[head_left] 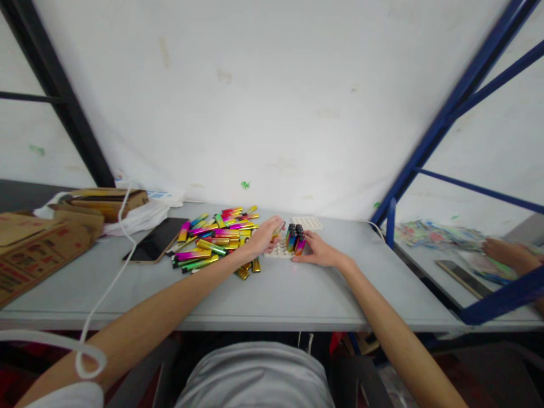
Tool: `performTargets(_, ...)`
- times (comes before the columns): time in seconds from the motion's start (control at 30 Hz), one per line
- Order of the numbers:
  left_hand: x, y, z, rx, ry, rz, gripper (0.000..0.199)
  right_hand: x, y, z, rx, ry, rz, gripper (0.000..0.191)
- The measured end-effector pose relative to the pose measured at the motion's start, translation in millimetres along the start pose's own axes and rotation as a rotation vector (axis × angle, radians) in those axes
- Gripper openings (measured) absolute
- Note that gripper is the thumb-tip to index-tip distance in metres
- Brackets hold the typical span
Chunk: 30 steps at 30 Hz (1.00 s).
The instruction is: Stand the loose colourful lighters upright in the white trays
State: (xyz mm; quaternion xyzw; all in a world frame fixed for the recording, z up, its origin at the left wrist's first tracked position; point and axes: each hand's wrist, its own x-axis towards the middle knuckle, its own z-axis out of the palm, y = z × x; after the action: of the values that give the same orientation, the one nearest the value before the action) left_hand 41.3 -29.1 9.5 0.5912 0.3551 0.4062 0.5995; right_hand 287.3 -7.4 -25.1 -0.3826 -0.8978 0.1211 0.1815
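Note:
My left hand [264, 237] is closed with a slim shiny lighter [278, 229] at its fingertips, above the left part of a white holed tray [278, 253]. Several gradient-coloured lighters with black tops [296, 238] stand upright together on the tray's right part. My right hand [317, 251] grips that right side, its thumb at the tray's front edge and its fingers beside the standing lighters. To the left of my left hand lies a loose pile of metallic lighters [225, 233] in gold, pink, green and blue.
Behind the standing lighters lies a second white holed tray [306, 223]. A phone [157, 241] and cardboard boxes [46, 243] are on the left, with a white cable [123, 218] hanging across. Beyond the blue frame [425, 147], another person's hand [505, 254] is near a phone [463, 277].

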Motion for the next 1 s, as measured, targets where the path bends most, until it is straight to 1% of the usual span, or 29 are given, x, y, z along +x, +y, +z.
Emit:
performTargets(0.1,-3,-3,3.9,0.132,0.016,0.094,0.026,0,-2,-1,-0.002,-0.008,-0.007,0.078)
performTargets(0.27,-6,0,6.2,0.463,0.073,0.363,0.028,0,0,1,0.033,0.022,-0.042,0.078)
performTargets(0.33,-7,3,6.2,0.555,0.097,0.422,0.029,0,1,2,0.039,0.029,-0.050,0.078)
performTargets(0.4,-9,5,5.9,0.597,0.079,0.434,0.029,0,2,2,0.040,0.027,-0.048,0.077)
performTargets(0.47,-10,5,5.8,0.631,0.033,0.452,0.028,0,2,2,0.039,0.025,-0.048,0.075)
performTargets(0.53,-11,3,6.0,0.683,0.000,0.496,0.026,0,1,1,0.038,0.029,-0.049,0.074)
performTargets(0.67,-12,1,8.4,0.779,-0.027,0.565,0.024,0,-1,1,0.030,0.032,-0.046,0.074)
performTargets(0.77,-12,2,10.2,0.792,-0.034,0.554,0.023,0,-1,1,0.025,0.023,-0.049,0.075)
performTargets(0.9,-13,3,9.8,0.774,-0.034,0.497,0.021,0,-2,-1,0.029,0.019,-0.036,0.074)
performTargets(1.0,-14,1,8.6,0.764,-0.057,0.491,0.020,0,-3,-2,0.035,0.014,-0.020,0.073)
